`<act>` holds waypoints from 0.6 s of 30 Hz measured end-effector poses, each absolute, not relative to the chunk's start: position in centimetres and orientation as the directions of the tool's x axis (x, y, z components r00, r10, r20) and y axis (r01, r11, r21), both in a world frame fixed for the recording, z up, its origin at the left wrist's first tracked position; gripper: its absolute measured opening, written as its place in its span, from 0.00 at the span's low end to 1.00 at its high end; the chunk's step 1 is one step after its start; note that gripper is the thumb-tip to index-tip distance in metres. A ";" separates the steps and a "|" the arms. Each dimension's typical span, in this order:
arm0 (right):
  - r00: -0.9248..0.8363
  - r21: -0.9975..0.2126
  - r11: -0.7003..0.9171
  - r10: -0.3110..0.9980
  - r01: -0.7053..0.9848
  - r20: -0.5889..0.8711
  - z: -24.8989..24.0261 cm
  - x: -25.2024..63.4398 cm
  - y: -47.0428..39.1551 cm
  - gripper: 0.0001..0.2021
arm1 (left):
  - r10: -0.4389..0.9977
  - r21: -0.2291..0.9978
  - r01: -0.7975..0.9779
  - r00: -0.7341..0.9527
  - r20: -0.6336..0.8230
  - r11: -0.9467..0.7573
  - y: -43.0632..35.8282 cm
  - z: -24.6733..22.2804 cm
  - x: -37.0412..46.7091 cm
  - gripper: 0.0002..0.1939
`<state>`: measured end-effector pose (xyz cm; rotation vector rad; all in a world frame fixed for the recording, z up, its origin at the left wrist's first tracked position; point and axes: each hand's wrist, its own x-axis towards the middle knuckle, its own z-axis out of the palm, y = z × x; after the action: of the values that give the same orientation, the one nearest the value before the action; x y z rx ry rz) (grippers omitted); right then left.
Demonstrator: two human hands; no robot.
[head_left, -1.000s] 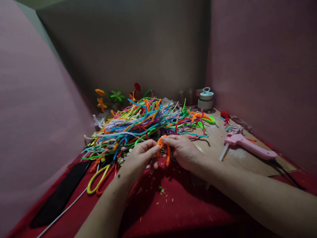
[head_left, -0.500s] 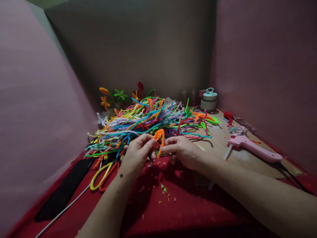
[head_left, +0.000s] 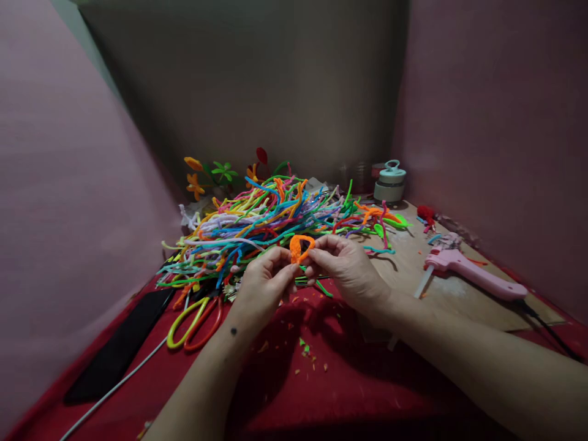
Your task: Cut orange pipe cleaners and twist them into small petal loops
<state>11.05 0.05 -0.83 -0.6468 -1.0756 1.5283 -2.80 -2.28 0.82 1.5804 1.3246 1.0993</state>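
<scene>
Between my two hands is an orange pipe cleaner [head_left: 296, 248], bent into a loop with a thicker, filled part on its left side. My left hand [head_left: 270, 275] pinches the loop's lower left between thumb and fingers. On the other side, my right hand [head_left: 342, 266] pinches the loop's right edge with thumb and forefinger. Right behind the hands lies a big heap of pipe cleaners [head_left: 257, 217] in many colours. Small green and orange scraps [head_left: 305, 349] are scattered on the red cloth [head_left: 294, 398] below.
A pink glue gun [head_left: 478, 275] rests on a brown board [head_left: 408, 263] at the right. Scissors [head_left: 193, 324] with yellow and red handles and a black flat object [head_left: 119, 346] lie at the left. Pipe-cleaner flowers [head_left: 223, 173] and a lidded jar [head_left: 389, 184] stand behind.
The orange pipe cleaner's free end, which hung down before, is now curved round into a loop. My right hand has moved slightly up and closer to the loop's side.
</scene>
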 end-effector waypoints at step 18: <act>-0.159 -0.929 0.187 0.956 -0.319 0.247 -1.3 11.1 0.1 0.03 | 0.982 0.924 0.332 0.068 0.177 -0.190 -2.8 0.7 -2.0 0.04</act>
<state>11.08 0.05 -1.29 -0.7225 -1.2139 1.3102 -1.95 -2.79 0.73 1.6229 1.3350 1.1363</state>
